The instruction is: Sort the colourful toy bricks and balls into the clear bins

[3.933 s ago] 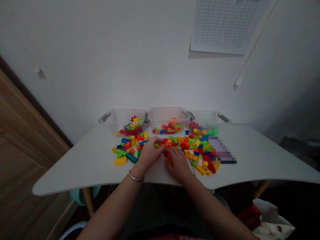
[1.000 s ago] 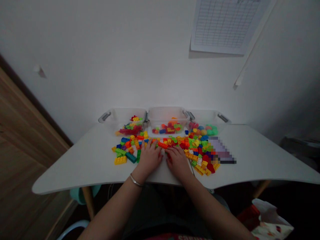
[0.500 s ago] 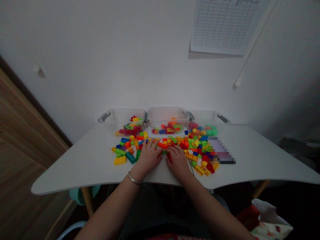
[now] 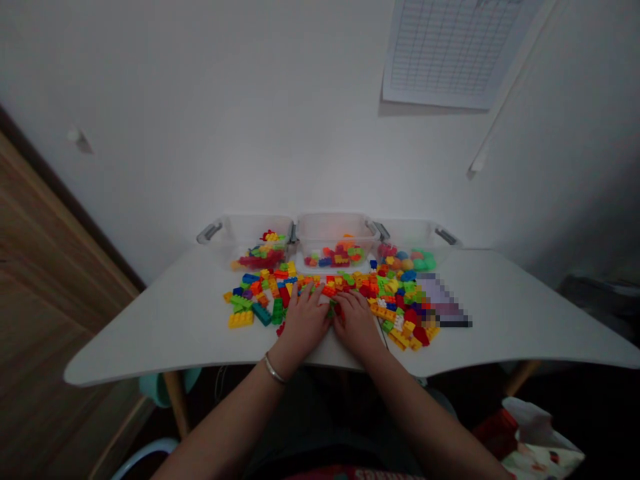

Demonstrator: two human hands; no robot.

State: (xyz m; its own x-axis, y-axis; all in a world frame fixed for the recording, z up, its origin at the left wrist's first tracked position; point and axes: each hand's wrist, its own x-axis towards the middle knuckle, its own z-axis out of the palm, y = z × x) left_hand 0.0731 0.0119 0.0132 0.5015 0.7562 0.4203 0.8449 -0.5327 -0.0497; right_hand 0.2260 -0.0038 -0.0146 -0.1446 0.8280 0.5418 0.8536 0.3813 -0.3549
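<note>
Both hands lay palm down on the white tabletop (image 4: 170, 333), side by side at the near edge of a spread of coloured bricks (image 4: 395, 300). The left hand (image 4: 305, 321), with a bracelet (image 4: 274, 369) on its wrist, had its fingers fanned out flat, so its grip was released and held nothing. The right hand (image 4: 357, 325) had its fingers bent toward the gap between the two hands, where a small red and green piece (image 4: 335, 309) sat touching its fingertips. Whether that grip had closed on the piece could not be told.

An orange brick (image 4: 329, 291) lay just beyond the fingertips on the far side, its long axis running left to right. It sat between the two hands, a little nearer the left. A yellow brick (image 4: 241, 320) lay well apart at the left edge of the spread.

Three clear bins stood in a row along the far wall: the left bin (image 4: 240, 230), the middle bin (image 4: 334, 227) and the right bin (image 4: 420, 233). Each had some bricks inside.
</note>
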